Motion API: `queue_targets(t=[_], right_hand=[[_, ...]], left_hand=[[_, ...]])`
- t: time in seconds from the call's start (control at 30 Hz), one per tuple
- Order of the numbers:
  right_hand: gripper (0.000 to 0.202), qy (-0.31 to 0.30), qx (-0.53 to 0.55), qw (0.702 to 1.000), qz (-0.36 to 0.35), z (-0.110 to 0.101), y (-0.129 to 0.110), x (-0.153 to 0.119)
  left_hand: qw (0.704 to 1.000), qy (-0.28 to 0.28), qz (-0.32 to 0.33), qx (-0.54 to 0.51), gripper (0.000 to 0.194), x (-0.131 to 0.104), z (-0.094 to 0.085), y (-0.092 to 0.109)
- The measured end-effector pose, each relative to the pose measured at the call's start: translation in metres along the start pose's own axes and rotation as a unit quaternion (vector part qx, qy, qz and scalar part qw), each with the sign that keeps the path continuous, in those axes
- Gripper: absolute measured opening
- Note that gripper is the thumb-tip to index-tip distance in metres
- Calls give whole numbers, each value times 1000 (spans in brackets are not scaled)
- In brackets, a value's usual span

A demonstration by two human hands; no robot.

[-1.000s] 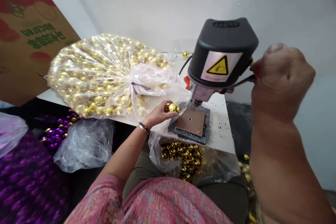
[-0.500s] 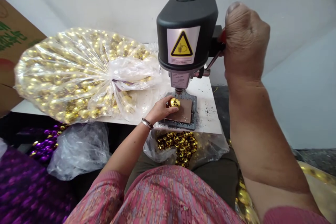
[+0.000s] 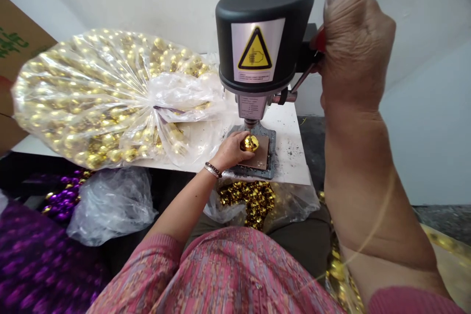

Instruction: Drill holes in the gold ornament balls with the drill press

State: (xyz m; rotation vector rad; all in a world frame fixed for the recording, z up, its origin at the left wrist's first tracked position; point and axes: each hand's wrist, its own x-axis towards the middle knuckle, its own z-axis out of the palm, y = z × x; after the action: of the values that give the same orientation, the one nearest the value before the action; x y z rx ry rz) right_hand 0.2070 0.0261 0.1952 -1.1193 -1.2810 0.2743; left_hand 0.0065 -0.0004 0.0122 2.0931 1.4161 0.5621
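A small black bench drill [image 3: 263, 24] with a yellow warning sticker stands on a white table [image 3: 290, 159]. My left hand [image 3: 231, 149] pinches a shiny gold ball [image 3: 249, 143] and holds it on the brown plate [image 3: 260, 158] of the drill's base, right under the bit. My right hand [image 3: 355, 41] is closed around the drill's side lever, whose red knob [image 3: 319, 40] shows at my fingers.
A big clear bag of gold balls [image 3: 103, 93] lies on the table to the left. A bag of gold pieces [image 3: 253, 198] hangs below the table edge at my lap. Purple beads [image 3: 61, 201], a crumpled plastic bag [image 3: 110, 206] and a cardboard box [image 3: 14, 44] are at the left.
My left hand carried the gold ball from beside the base onto the plate under the bit. My view swung left and closer to the drill; my right hand stayed on the lever.
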Motion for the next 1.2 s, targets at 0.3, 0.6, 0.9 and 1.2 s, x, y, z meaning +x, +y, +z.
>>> queue_targets(t=[0.3,0.6,0.9,1.2], right_hand=[[33,35,-63,993,-93,-17,-14,-47],[8,2,-195,922,-333,-42,20,-102],[16,33,-236,902,-362,-34,48,-120],[6,99,-220,888,-391,-20,58,-129]], left_hand=[[999,2,-22,-26,68,-5,1,2],[999,9,-15,-28,72,-4,6,-4],[999,3,-13,-32,71,-5,7,-7],[999,0,-11,-52,64,-7,4,-3]])
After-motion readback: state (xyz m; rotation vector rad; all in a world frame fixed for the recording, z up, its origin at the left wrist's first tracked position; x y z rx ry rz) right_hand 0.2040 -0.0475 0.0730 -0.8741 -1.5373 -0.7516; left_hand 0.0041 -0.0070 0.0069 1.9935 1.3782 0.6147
